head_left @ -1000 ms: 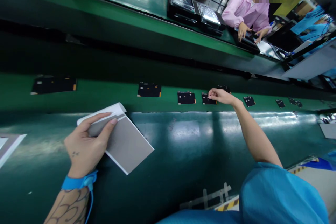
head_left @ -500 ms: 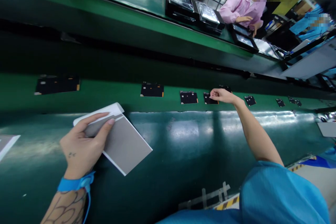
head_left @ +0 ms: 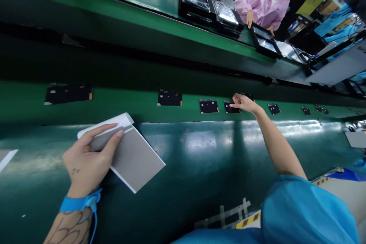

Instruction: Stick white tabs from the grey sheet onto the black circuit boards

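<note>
My left hand [head_left: 88,158] rests on a grey sheet with a white backing [head_left: 130,158] that lies on the dark green belt [head_left: 200,160]; index finger and thumb pinch its peeled upper-left corner. My right hand [head_left: 242,103] reaches far across to the lighter green strip and pinches a small black board [head_left: 231,108] there. Further black boards lie along the same strip: one [head_left: 208,106] just left of it, another [head_left: 169,98] further left, and a large one [head_left: 68,93] at far left.
Several smaller black boards [head_left: 273,109] continue to the right on the strip. A person in a pink coat [head_left: 264,2] handles black trays with screens [head_left: 264,41] on the far conveyor. A white sheet corner [head_left: 6,157] shows at the left edge.
The row of black boards has drifted slightly right in view, and my right hand has stayed on its board. My left hand and the grey sheet shifted a little left. The person in pink moved their hands.
</note>
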`<action>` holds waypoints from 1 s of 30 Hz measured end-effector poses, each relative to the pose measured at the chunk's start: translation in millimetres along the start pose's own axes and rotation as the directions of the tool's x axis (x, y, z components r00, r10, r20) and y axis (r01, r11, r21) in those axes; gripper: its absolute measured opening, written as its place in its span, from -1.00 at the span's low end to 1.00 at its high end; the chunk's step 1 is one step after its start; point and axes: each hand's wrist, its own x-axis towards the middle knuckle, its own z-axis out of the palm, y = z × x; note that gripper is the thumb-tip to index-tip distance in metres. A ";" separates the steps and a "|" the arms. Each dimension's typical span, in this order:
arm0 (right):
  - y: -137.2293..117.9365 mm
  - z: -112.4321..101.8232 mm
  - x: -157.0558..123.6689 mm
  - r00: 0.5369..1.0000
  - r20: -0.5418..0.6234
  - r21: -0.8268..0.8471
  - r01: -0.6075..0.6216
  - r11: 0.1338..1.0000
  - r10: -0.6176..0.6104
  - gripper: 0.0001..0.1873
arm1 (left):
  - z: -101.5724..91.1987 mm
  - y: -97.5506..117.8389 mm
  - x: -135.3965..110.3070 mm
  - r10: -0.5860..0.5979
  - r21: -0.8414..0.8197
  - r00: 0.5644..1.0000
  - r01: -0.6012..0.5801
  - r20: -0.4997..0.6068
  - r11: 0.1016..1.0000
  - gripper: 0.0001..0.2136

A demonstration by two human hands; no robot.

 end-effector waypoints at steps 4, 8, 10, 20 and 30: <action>-3.9 -10.5 3.5 1.000 0.020 -0.067 -0.022 0.997 0.023 -0.42 | 3.4 5.6 -5.3 0.040 -0.022 0.999 -0.039 0.026 0.999 -0.56; -21.7 -1.4 -17.4 0.979 -0.204 0.139 0.011 0.990 0.018 -0.45 | 21.7 44.3 -18.8 0.105 -0.039 0.973 -0.099 0.207 0.994 -0.65; -42.6 25.7 -34.7 0.914 -0.404 0.242 0.092 0.966 0.014 -0.49 | 36.4 72.8 -25.7 0.160 -0.102 0.945 -0.136 0.286 0.985 -0.70; -154.7 167.6 -80.3 0.689 -0.602 -0.057 0.466 0.883 -0.403 -0.75 | 93.8 123.9 -43.0 0.354 -0.504 0.848 -0.123 0.394 0.855 -0.78; -151.5 179.7 -66.7 0.629 -0.593 -0.190 0.497 0.847 -0.503 -0.76 | 93.8 119.7 -41.5 0.327 -0.548 0.866 -0.074 0.380 0.833 -0.81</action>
